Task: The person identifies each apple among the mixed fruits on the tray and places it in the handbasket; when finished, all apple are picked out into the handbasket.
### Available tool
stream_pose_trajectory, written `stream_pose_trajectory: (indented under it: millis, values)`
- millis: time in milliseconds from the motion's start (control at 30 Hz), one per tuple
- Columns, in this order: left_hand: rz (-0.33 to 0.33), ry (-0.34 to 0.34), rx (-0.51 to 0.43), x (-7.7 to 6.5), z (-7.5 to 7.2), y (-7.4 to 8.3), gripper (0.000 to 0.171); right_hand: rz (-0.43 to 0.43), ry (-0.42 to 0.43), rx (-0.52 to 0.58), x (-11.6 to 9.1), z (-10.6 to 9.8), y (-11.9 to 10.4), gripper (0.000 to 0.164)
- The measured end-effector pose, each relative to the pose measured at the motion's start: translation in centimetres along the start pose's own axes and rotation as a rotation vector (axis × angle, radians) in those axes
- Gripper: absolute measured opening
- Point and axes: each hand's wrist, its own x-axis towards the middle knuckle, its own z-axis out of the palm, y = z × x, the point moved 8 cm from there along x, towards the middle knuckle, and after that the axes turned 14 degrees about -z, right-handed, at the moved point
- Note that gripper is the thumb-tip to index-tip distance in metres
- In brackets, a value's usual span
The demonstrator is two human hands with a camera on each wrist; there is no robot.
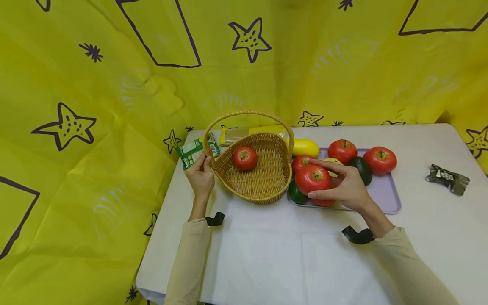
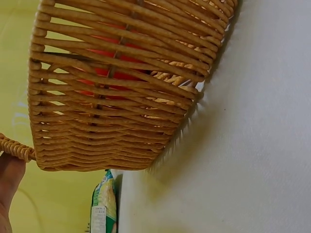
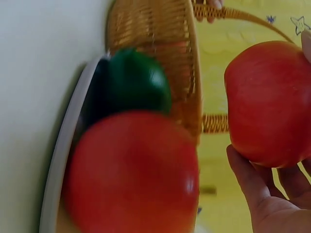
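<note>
A wicker basket (image 1: 267,180) with an arched handle stands at the middle of the table, a tomato (image 1: 245,158) lying inside it. At the basket's left side, my left hand (image 1: 202,180) pinches the base of the handle (image 2: 14,148) between thumb and fingers. My right hand (image 1: 350,188) grips another tomato (image 1: 312,178), raised above the left part of a lavender tray (image 1: 386,195). In the right wrist view this held tomato (image 3: 267,102) is apart from a tomato (image 3: 133,174) and a dark green vegetable (image 3: 138,80) on the tray.
More tomatoes (image 1: 380,160) and a dark green avocado-like item (image 1: 360,169) lie on the tray. A yellow vegetable (image 1: 306,148) and a yellow package (image 1: 236,135) are behind. A green packet (image 1: 190,152) sits left of the basket, a dark wrapped snack (image 1: 447,179) far right.
</note>
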Motion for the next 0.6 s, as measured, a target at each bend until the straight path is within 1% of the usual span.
stream_pose_trajectory:
  millis: [100, 233, 433, 600]
  values:
    - [0.001, -0.021, -0.018, -0.3, -0.2, 1.3, 0.026, 0.024, -0.019, 0.011, 0.7, 1.3, 0.0, 0.078]
    - [0.001, -0.043, -0.027, -0.6, -0.5, 2.5, 0.024, 0.015, -0.038, 0.016, 1.6, 2.6, 0.0, 0.078]
    - [0.011, -0.053, -0.034, -0.8, -0.4, 2.9, 0.022, 0.023, -0.056, 0.099, 2.9, 4.4, -0.1, 0.079]
    - [-0.001, -0.031, -0.016, -0.9, -0.3, 3.0, 0.024, 0.035, -0.090, 0.154, 4.0, 6.2, -0.3, 0.082]
